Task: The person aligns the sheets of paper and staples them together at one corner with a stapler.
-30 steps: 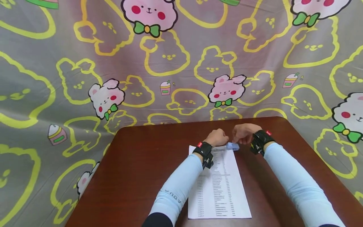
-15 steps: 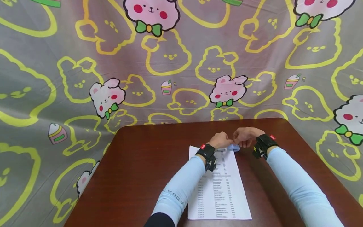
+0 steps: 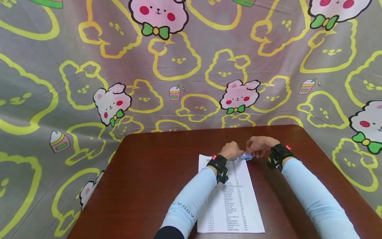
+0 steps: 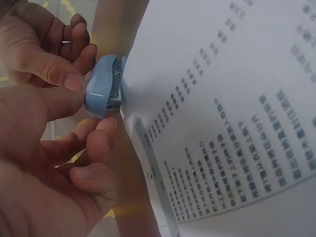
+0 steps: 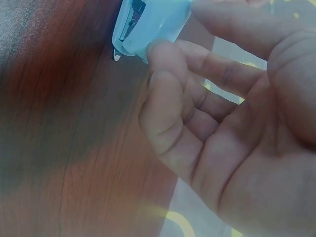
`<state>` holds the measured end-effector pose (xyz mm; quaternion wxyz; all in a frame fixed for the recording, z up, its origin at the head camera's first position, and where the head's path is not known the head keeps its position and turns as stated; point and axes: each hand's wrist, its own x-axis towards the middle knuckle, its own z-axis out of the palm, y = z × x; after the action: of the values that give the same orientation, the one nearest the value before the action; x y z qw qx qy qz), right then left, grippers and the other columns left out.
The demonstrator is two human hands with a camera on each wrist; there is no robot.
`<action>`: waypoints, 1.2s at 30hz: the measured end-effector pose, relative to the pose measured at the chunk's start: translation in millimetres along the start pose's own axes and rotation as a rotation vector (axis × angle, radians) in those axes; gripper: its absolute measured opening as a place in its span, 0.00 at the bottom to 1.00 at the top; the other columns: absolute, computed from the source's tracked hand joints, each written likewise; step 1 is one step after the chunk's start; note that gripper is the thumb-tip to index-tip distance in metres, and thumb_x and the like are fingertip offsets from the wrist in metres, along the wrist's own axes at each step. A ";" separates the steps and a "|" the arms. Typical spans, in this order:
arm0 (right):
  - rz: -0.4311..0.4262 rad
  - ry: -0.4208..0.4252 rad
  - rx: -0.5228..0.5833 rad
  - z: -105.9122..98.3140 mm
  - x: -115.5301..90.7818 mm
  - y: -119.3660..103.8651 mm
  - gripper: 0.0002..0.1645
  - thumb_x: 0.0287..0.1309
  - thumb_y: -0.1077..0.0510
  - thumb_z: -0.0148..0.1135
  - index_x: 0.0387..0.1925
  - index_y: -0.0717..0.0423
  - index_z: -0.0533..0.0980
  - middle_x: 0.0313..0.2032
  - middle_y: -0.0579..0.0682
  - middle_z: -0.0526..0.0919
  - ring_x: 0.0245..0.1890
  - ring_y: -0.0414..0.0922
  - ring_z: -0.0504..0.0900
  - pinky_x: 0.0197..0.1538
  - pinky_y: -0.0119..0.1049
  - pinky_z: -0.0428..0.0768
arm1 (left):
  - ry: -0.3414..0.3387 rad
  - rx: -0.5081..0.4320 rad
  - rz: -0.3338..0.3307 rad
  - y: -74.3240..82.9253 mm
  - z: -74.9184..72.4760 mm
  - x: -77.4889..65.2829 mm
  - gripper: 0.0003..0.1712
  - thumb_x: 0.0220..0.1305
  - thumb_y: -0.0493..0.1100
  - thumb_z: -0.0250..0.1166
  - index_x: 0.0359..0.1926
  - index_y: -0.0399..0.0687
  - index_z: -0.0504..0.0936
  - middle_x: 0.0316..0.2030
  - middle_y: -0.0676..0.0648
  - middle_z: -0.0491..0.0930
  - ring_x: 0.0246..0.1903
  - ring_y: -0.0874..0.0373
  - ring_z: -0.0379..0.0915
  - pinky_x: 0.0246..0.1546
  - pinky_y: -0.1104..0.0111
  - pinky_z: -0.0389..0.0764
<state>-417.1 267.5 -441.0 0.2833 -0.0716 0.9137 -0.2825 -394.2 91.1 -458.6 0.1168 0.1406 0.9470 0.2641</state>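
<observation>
A small light-blue stapler (image 3: 247, 156) sits at the top right corner of a printed paper sheet (image 3: 235, 205). The left wrist view shows the stapler (image 4: 100, 89) from the side, its mouth at the paper's edge. My left hand (image 3: 231, 150) holds its near end, the thumb pressed on the cover and the other fingers curled close below. From the other side my right hand (image 3: 259, 145) pinches it between thumb and forefinger. In the right wrist view the stapler (image 5: 158, 22) is partly cut off, with the remaining right fingers curled in.
The paper lies lengthwise on a dark reddish-brown table (image 3: 155, 179), with a column layout of printed text. Behind stands a grey cloth backdrop (image 3: 191, 86) with cartoon animals. The table's back edge is just beyond the hands.
My left hand has moved right and slightly nearer to the stapler. The right hand's fingers have come down from pointing at the stapler to pinching it. The paper stays in place.
</observation>
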 end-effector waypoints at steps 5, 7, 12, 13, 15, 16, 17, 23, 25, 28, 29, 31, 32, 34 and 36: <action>-0.022 0.019 0.023 2.3 -0.5 2.1 0.16 0.58 0.50 0.68 0.41 0.57 0.79 0.28 0.52 0.80 0.25 0.48 0.81 0.31 0.37 0.82 | 0.015 -0.004 -0.002 1.0 1.2 1.2 0.14 0.65 0.52 0.64 0.32 0.46 0.82 0.24 0.54 0.75 0.25 0.61 0.70 0.26 0.69 0.68; -0.023 0.030 0.035 3.4 -0.5 3.5 0.17 0.57 0.49 0.69 0.42 0.56 0.79 0.29 0.53 0.80 0.26 0.49 0.82 0.33 0.38 0.83 | 0.010 -0.014 -0.012 1.6 0.8 1.5 0.14 0.65 0.51 0.64 0.31 0.46 0.81 0.22 0.54 0.72 0.24 0.61 0.69 0.25 0.69 0.66; -0.023 0.040 0.061 5.8 0.3 5.7 0.18 0.56 0.49 0.70 0.41 0.56 0.79 0.30 0.54 0.80 0.26 0.49 0.83 0.34 0.38 0.84 | 0.005 -0.018 -0.030 0.8 0.7 1.2 0.13 0.66 0.51 0.64 0.34 0.46 0.81 0.23 0.54 0.71 0.25 0.60 0.68 0.25 0.70 0.65; -0.024 0.038 0.064 6.3 0.8 6.1 0.17 0.56 0.49 0.70 0.41 0.57 0.78 0.30 0.54 0.80 0.26 0.49 0.83 0.33 0.37 0.84 | 0.007 -0.014 -0.027 0.3 1.0 1.1 0.13 0.66 0.51 0.64 0.35 0.46 0.82 0.24 0.54 0.71 0.26 0.61 0.68 0.26 0.70 0.66; -0.021 0.032 0.075 7.3 1.7 6.7 0.16 0.56 0.50 0.70 0.40 0.57 0.78 0.29 0.53 0.80 0.26 0.48 0.82 0.32 0.37 0.84 | 0.012 -0.003 -0.018 -0.8 1.5 1.0 0.13 0.66 0.51 0.64 0.36 0.46 0.82 0.25 0.54 0.73 0.27 0.61 0.69 0.27 0.70 0.67; -0.019 0.028 0.083 7.6 2.6 7.3 0.16 0.56 0.51 0.70 0.39 0.57 0.78 0.28 0.53 0.79 0.25 0.48 0.82 0.32 0.37 0.83 | 0.011 -0.001 -0.016 -1.4 2.0 0.9 0.13 0.66 0.51 0.63 0.36 0.46 0.82 0.26 0.54 0.74 0.27 0.61 0.69 0.27 0.70 0.67; -0.023 0.021 0.084 7.9 3.3 7.8 0.16 0.57 0.51 0.69 0.39 0.58 0.78 0.28 0.53 0.79 0.25 0.48 0.82 0.31 0.37 0.83 | 0.013 0.003 -0.013 -2.1 2.5 0.9 0.12 0.66 0.51 0.64 0.36 0.46 0.81 0.26 0.54 0.74 0.27 0.61 0.69 0.27 0.70 0.67; -0.038 -0.014 0.084 9.5 5.8 12.3 0.17 0.59 0.49 0.67 0.41 0.58 0.77 0.28 0.53 0.79 0.24 0.47 0.81 0.30 0.37 0.83 | 0.014 0.002 -0.018 -2.8 3.6 -0.4 0.11 0.66 0.50 0.64 0.34 0.47 0.80 0.27 0.53 0.75 0.29 0.61 0.70 0.29 0.70 0.67; -0.034 -0.019 0.090 10.1 6.4 14.7 0.17 0.60 0.48 0.66 0.42 0.57 0.77 0.28 0.53 0.80 0.25 0.47 0.82 0.30 0.38 0.83 | 0.011 -0.003 -0.020 -2.5 3.5 -0.9 0.11 0.66 0.50 0.64 0.34 0.47 0.80 0.27 0.53 0.75 0.29 0.60 0.70 0.29 0.69 0.67; -0.019 -0.030 0.115 10.0 7.3 18.3 0.18 0.61 0.47 0.66 0.42 0.57 0.77 0.28 0.53 0.81 0.25 0.47 0.81 0.29 0.38 0.83 | 0.016 -0.001 -0.013 -2.7 3.6 -0.6 0.11 0.66 0.50 0.64 0.33 0.48 0.80 0.27 0.54 0.76 0.29 0.60 0.70 0.29 0.70 0.67; -0.015 -0.036 0.124 9.7 7.7 19.4 0.18 0.61 0.47 0.65 0.42 0.57 0.77 0.28 0.53 0.81 0.25 0.47 0.82 0.29 0.38 0.83 | 0.017 -0.008 -0.013 -3.1 3.7 -0.5 0.11 0.66 0.50 0.64 0.33 0.49 0.80 0.27 0.54 0.76 0.29 0.61 0.70 0.29 0.70 0.67; -0.001 -0.049 0.151 8.5 8.3 21.1 0.19 0.60 0.46 0.66 0.42 0.58 0.77 0.28 0.53 0.81 0.25 0.47 0.82 0.29 0.39 0.83 | 0.019 -0.026 -0.012 -4.3 3.9 -0.3 0.11 0.66 0.50 0.64 0.32 0.49 0.80 0.27 0.55 0.75 0.29 0.61 0.69 0.29 0.71 0.66; 0.007 -0.055 0.165 7.6 8.7 22.0 0.20 0.60 0.46 0.66 0.42 0.58 0.77 0.28 0.53 0.81 0.25 0.48 0.82 0.29 0.39 0.83 | 0.019 -0.037 -0.011 -4.6 3.8 -0.1 0.11 0.66 0.50 0.64 0.31 0.49 0.80 0.27 0.55 0.75 0.29 0.61 0.69 0.29 0.71 0.66; 0.019 -0.068 0.179 5.9 9.5 23.3 0.20 0.59 0.46 0.67 0.43 0.58 0.77 0.29 0.54 0.81 0.25 0.48 0.82 0.30 0.40 0.84 | 0.012 -0.056 -0.004 -4.5 3.0 -0.4 0.12 0.66 0.50 0.65 0.31 0.48 0.80 0.26 0.54 0.77 0.29 0.61 0.70 0.29 0.71 0.66; 0.030 -0.075 0.190 4.4 10.3 24.4 0.21 0.59 0.46 0.67 0.43 0.58 0.77 0.29 0.54 0.81 0.26 0.48 0.82 0.31 0.40 0.84 | 0.003 -0.068 0.003 -4.7 2.6 0.8 0.12 0.65 0.49 0.65 0.30 0.47 0.81 0.25 0.53 0.79 0.29 0.60 0.71 0.30 0.71 0.67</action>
<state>-422.5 282.7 -462.4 0.3269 -0.0415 0.8725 -0.3608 -395.2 88.8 -463.3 0.1197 0.1377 0.9374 0.2965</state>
